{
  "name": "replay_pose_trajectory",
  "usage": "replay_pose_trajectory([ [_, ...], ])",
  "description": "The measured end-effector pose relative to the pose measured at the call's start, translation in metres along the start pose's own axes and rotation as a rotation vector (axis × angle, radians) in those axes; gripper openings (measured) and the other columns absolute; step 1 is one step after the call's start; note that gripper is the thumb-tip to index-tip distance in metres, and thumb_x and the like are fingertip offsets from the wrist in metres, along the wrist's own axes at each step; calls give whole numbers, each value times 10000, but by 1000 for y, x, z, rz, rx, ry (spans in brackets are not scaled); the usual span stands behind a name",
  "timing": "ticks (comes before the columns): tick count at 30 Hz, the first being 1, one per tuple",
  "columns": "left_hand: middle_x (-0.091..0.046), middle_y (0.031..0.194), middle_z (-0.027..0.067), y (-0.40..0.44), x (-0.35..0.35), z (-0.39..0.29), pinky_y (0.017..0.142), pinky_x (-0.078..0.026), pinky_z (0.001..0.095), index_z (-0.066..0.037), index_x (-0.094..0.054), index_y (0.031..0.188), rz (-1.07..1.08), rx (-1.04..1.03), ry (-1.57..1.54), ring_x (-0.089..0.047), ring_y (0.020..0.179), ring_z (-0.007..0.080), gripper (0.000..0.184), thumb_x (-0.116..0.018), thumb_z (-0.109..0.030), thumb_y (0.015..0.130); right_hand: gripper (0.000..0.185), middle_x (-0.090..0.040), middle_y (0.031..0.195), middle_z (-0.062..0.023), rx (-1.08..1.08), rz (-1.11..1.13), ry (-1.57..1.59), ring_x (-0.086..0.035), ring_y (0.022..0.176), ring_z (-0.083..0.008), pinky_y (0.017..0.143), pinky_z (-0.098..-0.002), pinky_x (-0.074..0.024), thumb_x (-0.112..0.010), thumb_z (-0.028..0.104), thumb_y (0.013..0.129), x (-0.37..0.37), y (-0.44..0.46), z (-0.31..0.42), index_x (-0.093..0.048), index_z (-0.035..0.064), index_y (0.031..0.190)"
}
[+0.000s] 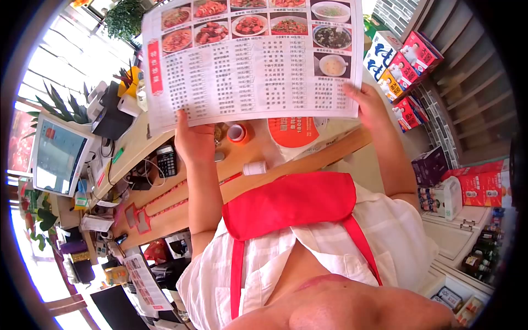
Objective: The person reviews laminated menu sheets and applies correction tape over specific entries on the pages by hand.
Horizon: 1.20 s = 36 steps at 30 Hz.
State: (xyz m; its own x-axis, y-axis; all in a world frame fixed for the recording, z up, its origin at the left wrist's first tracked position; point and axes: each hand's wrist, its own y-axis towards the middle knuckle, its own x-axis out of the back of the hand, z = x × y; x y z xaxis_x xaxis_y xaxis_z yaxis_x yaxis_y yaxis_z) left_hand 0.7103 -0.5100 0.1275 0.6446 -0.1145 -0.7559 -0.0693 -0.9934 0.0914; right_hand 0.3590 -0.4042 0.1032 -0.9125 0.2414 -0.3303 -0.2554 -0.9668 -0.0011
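A large paper menu [242, 71], printed with dish photos and rows of Chinese text, is held up in front of me. My left hand [196, 138] grips its lower edge toward the left, the thumb lying over the printed face. At the lower right corner, my right hand [369, 103] pinches the sheet, thumb in front. The fingers behind the paper are hidden on both sides. Below the menu, on the wooden counter [220, 190], are an orange round container [237, 133], a small white cylinder [254, 168] and a partly covered red-and-white package [297, 135].
A calculator [166, 161] and two long-handled red fly swatters [144, 221] lie on the counter at left. Beyond them stands a lit monitor [60, 154]. Colourful cartons [404, 74] are stacked at the upper right, with bottles [481, 253] on a lower right shelf.
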Motion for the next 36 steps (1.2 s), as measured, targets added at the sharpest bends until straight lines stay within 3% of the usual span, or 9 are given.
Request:
replay_pose_trajectory([
  [1, -469, 1304, 117, 1, -1, 7, 988, -391, 448, -42, -404, 1292, 14, 32, 11, -455, 1201, 255, 375, -418, -201, 953, 351, -654, 942, -92, 4, 6, -57, -640, 851, -161, 761, -282, -515, -653, 218, 843, 5, 9, 9, -596, -58, 1053],
  [5, -587, 1054, 83, 19, -9, 31, 650, -505, 294, -45, -466, 1192, -19, 82, 164, -591, 882, 179, 292, -493, -163, 926, 398, -651, 990, -109, 50, 62, -277, -618, 884, -139, 795, -264, -481, -629, 264, 862, 36, 63, 38, -590, -60, 1089],
  [8, -590, 887, 57, 30, -10, 37, 471, -420, 220, -39, -497, 1108, -93, 72, 258, -550, 669, 133, 227, -539, -137, 907, 410, -649, 1005, -103, 29, 116, -376, -616, 886, -143, 803, -270, -468, -630, 275, 860, 41, 110, 50, -590, -50, 1106],
  [21, -590, 800, 57, 59, -19, 63, 438, -418, 167, -35, -548, 997, -513, 133, 452, -567, 604, 141, 202, -647, -98, 833, 354, -660, 845, -106, 43, 380, -716, -601, 711, -131, 642, -284, -478, -648, 267, 834, 73, 270, 42, -631, -57, 975],
  [28, -543, 758, 18, 67, 4, 43, 409, -377, 189, -50, -308, 1374, -426, 19, 898, -504, 530, 86, 663, -663, -95, 816, 336, -657, 796, -110, 130, 313, -960, -603, 688, -132, 627, -288, -467, -617, 288, 839, 77, 262, 42, -630, -23, 964],
  [31, -556, 746, 37, 71, 3, 42, 429, -399, 216, -40, -276, 1384, -476, -346, 1445, -516, 522, 95, 726, -685, -113, 789, 358, -662, 776, -136, 163, 288, -1007, -628, 677, -163, 614, -304, -473, -616, 317, 827, 81, 260, 42, -631, -16, 956],
  [32, -575, 870, 85, 72, -3, 41, 606, -478, 296, -59, -330, 1361, -548, -408, 1693, -569, 699, 176, 686, -683, -114, 775, 364, -662, 776, -137, 151, 275, -1046, -628, 676, -166, 616, -306, -474, -616, 322, 825, 82, 261, 43, -631, -15, 961],
  [35, -559, 1027, 130, 75, -30, 54, 821, -451, 380, -63, -413, 1304, -299, -941, 2145, -539, 926, 277, 600, -670, -89, 762, 372, -661, 797, -129, 122, 240, -1096, -627, 693, -171, 633, -304, -479, -615, 318, 830, 77, 258, 47, -625, -23, 979],
  [36, -534, 1115, 144, 77, -40, 62, 921, -392, 420, -58, -485, 1238, -165, -971, 2076, -473, 1042, 335, 512, -660, -81, 757, 358, -664, 822, -117, 90, 234, -1098, -624, 718, -156, 649, -293, -483, -615, 295, 839, 74, 256, 49, -620, -28, 994],
])
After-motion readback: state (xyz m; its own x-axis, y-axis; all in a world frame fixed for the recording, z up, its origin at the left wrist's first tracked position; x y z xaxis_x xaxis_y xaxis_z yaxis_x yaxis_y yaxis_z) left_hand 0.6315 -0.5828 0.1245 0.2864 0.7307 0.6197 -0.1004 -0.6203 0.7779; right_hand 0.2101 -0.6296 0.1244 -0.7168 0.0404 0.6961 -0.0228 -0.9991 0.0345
